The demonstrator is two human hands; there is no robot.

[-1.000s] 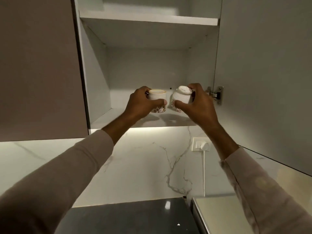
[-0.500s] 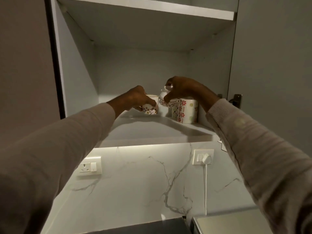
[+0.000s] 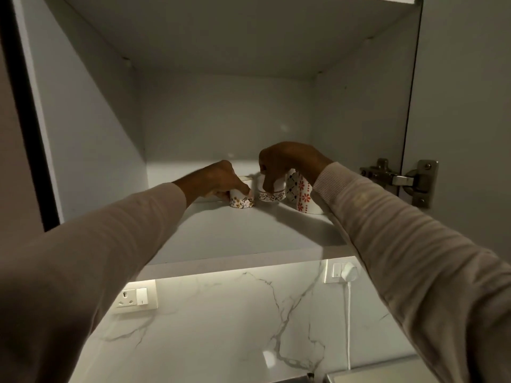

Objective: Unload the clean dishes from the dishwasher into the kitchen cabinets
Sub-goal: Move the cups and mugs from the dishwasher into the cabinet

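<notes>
Head view: left hand (image 3: 221, 179) gripping floral cup (image 3: 242, 199), right hand (image 3: 287, 164) pinching second cup (image 3: 272, 194); best seated flat on shelf (image 3: 249, 236) before release.

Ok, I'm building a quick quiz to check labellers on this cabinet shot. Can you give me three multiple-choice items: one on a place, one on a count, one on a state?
1. Where does the mug stand?
A) on the shelf, rightmost in the row
B) on the worktop
C) on the shelf above

2. How many vessels show in the cabinet?
A) two
B) three
C) five

3. What is the left hand doing?
A) gripping a cup
B) hanging empty
C) pressing a switch

Key:
1 A: the mug sits on the shelf, to the right of both cups.
2 B: there is the left cup, the right cup under the right hand, and the mug.
3 A: the left hand curls round the left cup.
</notes>
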